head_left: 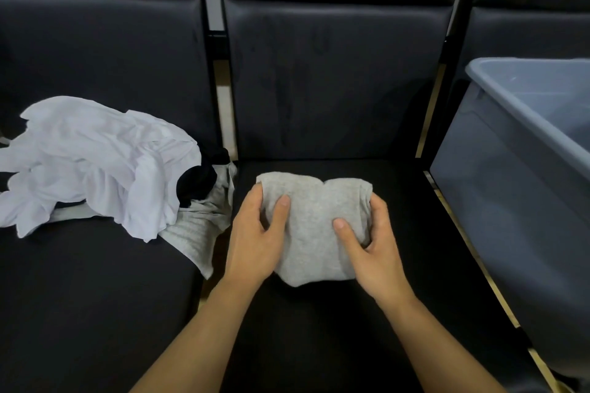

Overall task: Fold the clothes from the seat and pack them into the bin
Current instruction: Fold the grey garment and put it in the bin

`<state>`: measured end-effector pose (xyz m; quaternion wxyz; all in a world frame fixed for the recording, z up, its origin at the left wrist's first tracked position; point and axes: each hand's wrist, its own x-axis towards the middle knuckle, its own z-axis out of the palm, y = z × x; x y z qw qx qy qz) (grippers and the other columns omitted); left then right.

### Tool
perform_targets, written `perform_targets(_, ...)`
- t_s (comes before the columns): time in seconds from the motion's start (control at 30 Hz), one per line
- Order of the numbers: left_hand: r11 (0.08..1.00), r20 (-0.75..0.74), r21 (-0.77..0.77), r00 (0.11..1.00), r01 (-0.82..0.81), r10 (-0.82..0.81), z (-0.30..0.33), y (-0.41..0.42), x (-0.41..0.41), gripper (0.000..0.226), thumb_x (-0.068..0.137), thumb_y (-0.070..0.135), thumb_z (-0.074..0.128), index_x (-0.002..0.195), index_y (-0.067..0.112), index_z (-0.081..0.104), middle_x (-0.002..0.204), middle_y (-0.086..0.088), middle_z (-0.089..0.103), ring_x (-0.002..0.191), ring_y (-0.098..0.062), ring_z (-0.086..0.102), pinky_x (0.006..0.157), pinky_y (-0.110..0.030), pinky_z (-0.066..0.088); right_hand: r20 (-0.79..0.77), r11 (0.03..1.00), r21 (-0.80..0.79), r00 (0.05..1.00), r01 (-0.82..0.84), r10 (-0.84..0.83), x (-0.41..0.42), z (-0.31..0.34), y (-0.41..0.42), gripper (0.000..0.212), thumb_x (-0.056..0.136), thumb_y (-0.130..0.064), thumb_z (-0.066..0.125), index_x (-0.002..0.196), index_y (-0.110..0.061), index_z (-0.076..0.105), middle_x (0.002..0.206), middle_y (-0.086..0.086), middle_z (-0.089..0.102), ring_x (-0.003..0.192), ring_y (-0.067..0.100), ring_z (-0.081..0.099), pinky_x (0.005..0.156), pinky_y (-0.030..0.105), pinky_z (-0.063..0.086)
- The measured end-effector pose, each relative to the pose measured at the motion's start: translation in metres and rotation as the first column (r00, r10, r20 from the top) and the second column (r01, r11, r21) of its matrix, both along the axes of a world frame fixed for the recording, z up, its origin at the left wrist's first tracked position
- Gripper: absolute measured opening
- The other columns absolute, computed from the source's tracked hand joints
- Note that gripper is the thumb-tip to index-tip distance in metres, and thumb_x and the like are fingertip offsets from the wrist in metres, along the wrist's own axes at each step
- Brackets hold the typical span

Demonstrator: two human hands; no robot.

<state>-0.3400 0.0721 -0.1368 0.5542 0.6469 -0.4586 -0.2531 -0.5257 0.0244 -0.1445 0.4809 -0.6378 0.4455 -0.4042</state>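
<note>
A folded light grey garment (314, 217) lies on the middle black seat (319, 329). My left hand (255, 233) grips its left edge, thumb on top and fingers curled under the far corner. My right hand (370, 242) grips its right edge the same way, thumb pressed on the cloth. On the left seat lies a loose pile: a crumpled white garment (95, 166) on top, a black piece (198, 182) and another grey garment (198, 233) beneath it. The grey plastic bin (510, 201) stands on the right seat.
Black padded seat backs (335, 73) rise behind all three seats. Narrow gaps with metal frame posts (217, 25) separate the seats. The bin's inside is mostly out of view.
</note>
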Motion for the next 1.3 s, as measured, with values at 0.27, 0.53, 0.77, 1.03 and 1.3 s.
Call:
perform_targets(0.27,0.865,0.213,0.493,0.977,-0.097,-0.012,-0.031,-0.007,0.003,0.063,0.101,0.062,0.037,0.155,0.032,0.022,0.134,-0.009,0.062,0.121,-0.03,0.059,0.093,-0.037,0.046,-0.226,0.985,0.133,0.971,0.112,-0.08,0.006,-0.025,-0.009,0.057,0.095,-0.039,0.067,0.143,-0.044,0.037,0.118,-0.027,0.056,0.106,-0.007,0.059,0.079,0.014,0.045)
perform_targets(0.53,0.878,0.738,0.311,0.674,-0.364,0.019,-0.063,-0.002,-0.017,0.054,0.101,0.049,0.042,0.143,0.014,0.037,0.139,-0.012,0.047,0.123,-0.029,0.052,0.094,-0.039,0.05,-0.751,0.98,-0.18,0.631,0.087,-0.194,0.001,-0.041,-0.007,0.063,0.098,-0.052,0.052,0.153,-0.032,0.028,0.156,-0.001,0.03,0.14,0.018,0.037,0.109,0.033,0.039)
perform_targets(0.77,0.859,0.683,0.512,0.616,-0.019,-0.394,-0.09,0.008,-0.027,0.074,0.09,0.052,-0.017,0.158,0.025,-0.006,0.168,0.003,-0.017,0.151,-0.01,-0.025,0.125,-0.035,-0.013,-0.833,0.912,-0.047,0.519,-0.407,0.189,0.014,-0.075,-0.001,0.051,0.11,-0.043,0.016,0.158,-0.04,0.001,0.16,-0.023,-0.021,0.148,-0.002,-0.026,0.127,0.035,-0.008)
perform_targets(1.03,0.823,0.654,0.569,0.607,-0.001,-0.451,-0.092,0.006,-0.019,0.065,0.096,0.054,-0.01,0.154,0.026,-0.013,0.166,0.005,-0.022,0.15,-0.007,-0.027,0.125,-0.034,-0.014,-0.872,0.935,-0.015,0.461,-0.355,0.161,0.018,-0.075,0.001,0.053,0.109,-0.045,0.013,0.159,-0.039,-0.004,0.164,-0.018,-0.022,0.148,0.003,-0.028,0.125,0.035,-0.013)
perform_targets(1.3,0.868,0.448,0.471,0.89,-0.157,-0.082,-0.04,0.003,0.006,0.055,0.099,0.022,0.054,0.151,0.017,0.037,0.16,-0.012,0.027,0.148,-0.031,0.025,0.12,-0.04,0.025,-0.967,0.999,-0.006,0.255,-0.041,0.004,0.028,-0.046,0.022,0.064,0.101,-0.06,0.024,0.155,-0.026,0.027,0.157,0.008,0.031,0.143,0.03,0.027,0.116,0.047,0.022)
